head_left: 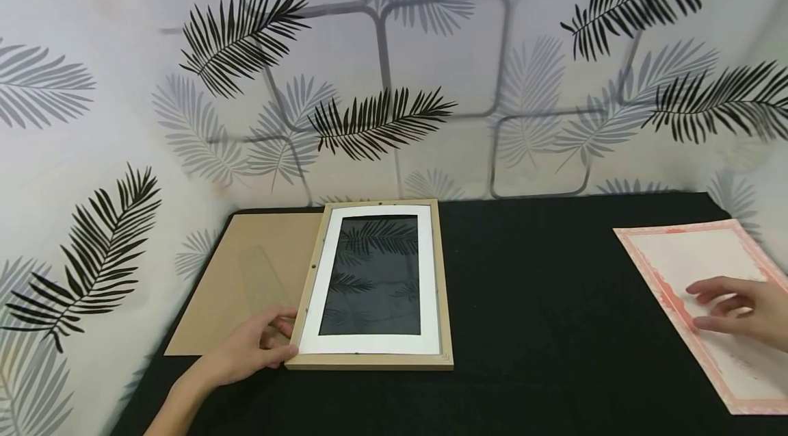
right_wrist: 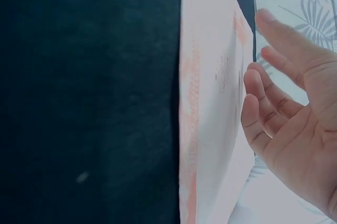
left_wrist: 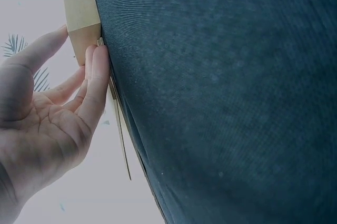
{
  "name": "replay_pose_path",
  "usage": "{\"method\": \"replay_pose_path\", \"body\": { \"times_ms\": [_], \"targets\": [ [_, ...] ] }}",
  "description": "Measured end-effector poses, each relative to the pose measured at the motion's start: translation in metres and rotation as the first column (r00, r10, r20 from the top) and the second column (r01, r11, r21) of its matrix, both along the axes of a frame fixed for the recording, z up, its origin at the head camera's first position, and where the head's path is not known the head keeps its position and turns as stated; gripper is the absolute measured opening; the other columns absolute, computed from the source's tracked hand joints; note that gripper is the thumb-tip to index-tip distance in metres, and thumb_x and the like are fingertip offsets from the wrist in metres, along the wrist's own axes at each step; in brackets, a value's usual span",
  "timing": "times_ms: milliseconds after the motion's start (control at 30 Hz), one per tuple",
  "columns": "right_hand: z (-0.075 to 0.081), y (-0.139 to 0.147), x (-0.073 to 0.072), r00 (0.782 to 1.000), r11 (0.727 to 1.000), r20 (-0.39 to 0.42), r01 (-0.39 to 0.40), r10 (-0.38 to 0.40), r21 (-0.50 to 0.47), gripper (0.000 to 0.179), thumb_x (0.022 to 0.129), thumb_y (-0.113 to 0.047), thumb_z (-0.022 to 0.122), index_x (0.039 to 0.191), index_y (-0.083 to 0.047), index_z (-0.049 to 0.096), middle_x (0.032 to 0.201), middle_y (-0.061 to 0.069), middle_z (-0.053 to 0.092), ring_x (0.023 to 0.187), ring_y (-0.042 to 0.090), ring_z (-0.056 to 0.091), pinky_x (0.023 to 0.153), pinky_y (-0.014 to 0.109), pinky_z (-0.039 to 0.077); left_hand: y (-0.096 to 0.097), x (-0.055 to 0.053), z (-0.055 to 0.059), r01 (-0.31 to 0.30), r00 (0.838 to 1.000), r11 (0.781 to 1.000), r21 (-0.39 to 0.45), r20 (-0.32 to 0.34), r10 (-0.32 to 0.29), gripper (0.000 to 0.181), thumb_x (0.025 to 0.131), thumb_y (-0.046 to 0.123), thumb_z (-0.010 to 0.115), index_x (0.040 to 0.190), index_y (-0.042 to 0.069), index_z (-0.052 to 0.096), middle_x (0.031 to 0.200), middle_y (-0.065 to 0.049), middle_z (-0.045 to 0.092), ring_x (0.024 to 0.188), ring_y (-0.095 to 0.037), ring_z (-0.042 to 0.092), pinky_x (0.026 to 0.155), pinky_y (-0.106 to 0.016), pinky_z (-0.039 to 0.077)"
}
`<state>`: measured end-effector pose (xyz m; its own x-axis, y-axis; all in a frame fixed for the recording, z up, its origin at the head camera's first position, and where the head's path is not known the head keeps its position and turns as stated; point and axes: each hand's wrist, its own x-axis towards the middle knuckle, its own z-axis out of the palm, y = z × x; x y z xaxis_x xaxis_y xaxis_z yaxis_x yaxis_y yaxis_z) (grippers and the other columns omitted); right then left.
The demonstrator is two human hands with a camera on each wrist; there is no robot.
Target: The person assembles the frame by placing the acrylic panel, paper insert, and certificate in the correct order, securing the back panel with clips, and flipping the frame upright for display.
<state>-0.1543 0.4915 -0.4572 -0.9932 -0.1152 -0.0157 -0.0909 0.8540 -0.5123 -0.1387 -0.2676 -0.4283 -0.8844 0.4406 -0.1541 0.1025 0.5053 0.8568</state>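
Observation:
A light wooden picture frame [head_left: 369, 362] lies on the black cloth in the head view, with a white mat [head_left: 328, 278] around a dark glossy window. My left hand [head_left: 252, 347] holds its near left corner; in the left wrist view the thumb is on one side of the frame corner [left_wrist: 83, 37] and the fingertips on another. Off to the right, my right hand [head_left: 745, 309] hovers over a pink-bordered sheet of paper [head_left: 689, 251]. Its fingers are loosely bent with nothing between them, and the right wrist view shows them apart from the sheet [right_wrist: 216, 103].
A brown backing board [head_left: 215, 285] lies left of the frame, partly behind it, with a stand strip [head_left: 265, 278] on it. Black cloth [head_left: 529, 299] spreads between frame and paper. A leaf-patterned curtain [head_left: 431, 148] rises along the back and sides.

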Motion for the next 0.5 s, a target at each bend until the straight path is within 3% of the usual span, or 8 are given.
{"method": "replay_pose_path", "body": {
  "times_ms": [233,367,433,500],
  "targets": [
    [0.001,-0.005,0.014,1.000,0.998,-0.017,-0.008,0.009,0.062,0.063,0.072,-0.032,0.094,0.116,0.003,0.068,0.111,0.014,0.065,0.081,-0.010,0.048,0.061,0.025,0.047,-0.001,0.000,-0.001,0.000,1.000,1.000,0.010,0.004,0.000,0.061,0.095,0.006,0.073,0.142,-0.014,0.041,0.110,-0.016,0.056,0.084,-0.027,0.063,0.065,-0.035,0.059],
    [0.000,-0.001,0.022,1.000,0.994,0.005,-0.015,0.015,0.106,0.064,0.068,-0.038,0.095,0.115,-0.002,0.071,0.114,0.017,0.063,0.086,-0.003,0.050,0.063,0.027,0.047,-0.001,0.000,-0.001,0.000,1.000,1.000,0.008,-0.001,0.000,0.060,0.095,0.006,0.073,0.142,-0.014,0.041,0.111,-0.016,0.056,0.085,-0.027,0.064,0.065,-0.035,0.059],
    [-0.004,0.003,0.026,0.999,0.992,0.000,-0.040,0.040,0.119,0.059,0.067,-0.039,0.095,0.112,-0.009,0.072,0.114,0.013,0.062,0.089,-0.003,0.049,0.064,0.030,0.047,0.000,0.000,-0.001,0.000,1.000,1.000,0.006,-0.002,0.000,0.060,0.095,0.006,0.074,0.141,-0.014,0.041,0.111,-0.016,0.056,0.085,-0.027,0.064,0.065,-0.035,0.059],
    [-0.012,0.010,0.031,0.997,0.992,-0.042,-0.065,0.070,0.109,0.055,0.065,-0.037,0.096,0.110,-0.016,0.073,0.114,0.001,0.061,0.093,-0.007,0.046,0.063,0.029,0.046,0.000,0.000,-0.001,0.000,1.000,1.000,0.003,-0.003,0.000,0.060,0.094,0.006,0.074,0.141,-0.014,0.041,0.110,-0.016,0.056,0.085,-0.027,0.064,0.065,-0.035,0.058]
  ]
}}
